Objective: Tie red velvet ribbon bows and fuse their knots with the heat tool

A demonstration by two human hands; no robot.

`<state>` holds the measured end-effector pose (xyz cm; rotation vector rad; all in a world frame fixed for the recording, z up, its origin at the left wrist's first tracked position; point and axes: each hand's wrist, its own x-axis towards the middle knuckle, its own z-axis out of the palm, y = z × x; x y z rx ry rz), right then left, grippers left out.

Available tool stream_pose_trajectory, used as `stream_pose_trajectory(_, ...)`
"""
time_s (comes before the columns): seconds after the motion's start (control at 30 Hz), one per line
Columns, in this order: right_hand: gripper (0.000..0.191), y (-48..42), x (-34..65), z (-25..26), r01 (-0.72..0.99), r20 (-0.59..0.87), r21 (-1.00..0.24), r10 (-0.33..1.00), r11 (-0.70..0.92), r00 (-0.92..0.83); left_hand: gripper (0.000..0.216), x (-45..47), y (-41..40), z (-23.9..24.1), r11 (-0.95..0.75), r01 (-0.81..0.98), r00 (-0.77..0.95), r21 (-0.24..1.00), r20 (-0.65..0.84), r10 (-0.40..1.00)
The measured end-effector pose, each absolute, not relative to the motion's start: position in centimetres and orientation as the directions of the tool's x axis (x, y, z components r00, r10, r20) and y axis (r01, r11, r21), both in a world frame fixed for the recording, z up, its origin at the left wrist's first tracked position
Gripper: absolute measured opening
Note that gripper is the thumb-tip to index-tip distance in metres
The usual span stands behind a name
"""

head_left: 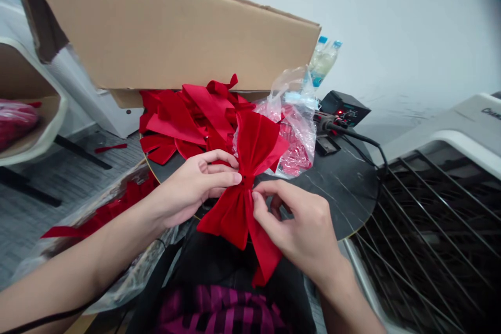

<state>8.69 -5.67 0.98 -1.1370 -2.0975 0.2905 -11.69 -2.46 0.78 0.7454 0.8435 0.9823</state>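
A large red velvet bow [258,138] hangs between my hands over the front edge of the table, its loops pointing up and down and gathered at the centre. My left hand [209,180] pinches the gathered middle from the left, the thumb lying on the fabric. From the right, my right hand [291,214] pinches the bow's edge just below the centre between thumb and index finger. Small dark spots show at the bow's middle. A pile of red ribbon pieces [191,120] lies behind my left hand.
A round black table [348,193] carries a clear plastic bag [297,141] and a black control box [342,109] with a lit red light and cables. A cardboard box [188,26] stands behind. At right is a white grilled appliance [442,209]; at left, a chair [55,109].
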Motion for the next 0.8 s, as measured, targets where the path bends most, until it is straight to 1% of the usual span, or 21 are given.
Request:
stream_pose_trajectory(0.1, 0.009, -5.8, 8.4, 0.8, 0.61, 0.487, -0.573, 0.826, 0.547, -0.283, 0.024, -11.5, -2.7, 0.5, 0.397, -0.433, 0.291, 0.81, -0.291, 0.911)
stream_pose_trajectory(0.23, 0.01, -6.1, 8.0, 0.6, 0.545, 0.452, -0.689, 0.871, 0.478, -0.192, 0.027, -11.2, -3.0, 0.1, 0.442, -0.473, 0.269, 0.762, -0.353, 0.896)
stream_pose_trajectory(0.3, 0.009, -6.1, 8.1, 0.5, 0.504, 0.384, -0.759, 0.908, 0.413, -0.167, 0.028, -11.2, -3.2, 0.2, 0.448, -0.474, 0.265, 0.759, -0.362, 0.894)
stream_pose_trajectory(0.4, 0.011, -6.0, 8.4, 0.3, 0.397, 0.221, -0.876, 0.96, 0.272, -0.171, 0.026, -11.3, -3.3, 0.4, 0.442, -0.464, 0.264, 0.768, -0.357, 0.896)
stream_pose_trajectory(0.5, 0.016, -5.9, 8.7, -0.1, 0.279, 0.11, -0.947, 0.976, 0.159, -0.186, 0.024, -11.5, -3.4, 0.4, 0.427, -0.504, 0.262, 0.751, -0.338, 0.904)
stream_pose_trajectory(0.6, 0.022, -5.9, 9.0, -0.6, 0.181, -0.009, -0.983, 0.973, 0.034, -0.231, 0.025, -11.7, -3.4, 0.0, 0.436, -0.533, 0.266, 0.726, -0.345, 0.9)
stream_pose_trajectory(0.7, 0.027, -6.1, 9.4, -0.8, 0.126, -0.176, -0.982, 0.922, -0.141, -0.345, 0.025, -11.9, -3.3, -0.2, 0.429, -0.548, 0.25, 0.718, -0.349, 0.903)
stream_pose_trajectory(0.77, 0.025, -6.4, 9.9, -0.7, 0.159, -0.271, -0.962, 0.856, -0.222, -0.44, 0.023, -12.2, -3.1, 0.0, 0.396, -0.568, 0.208, 0.721, -0.34, 0.917)
stream_pose_trajectory(0.8, 0.023, -6.6, 10.2, -0.5, 0.214, -0.301, -0.951, 0.823, -0.223, -0.482, 0.023, -12.5, -2.9, 0.3, 0.371, -0.577, 0.173, 0.727, -0.335, 0.926)
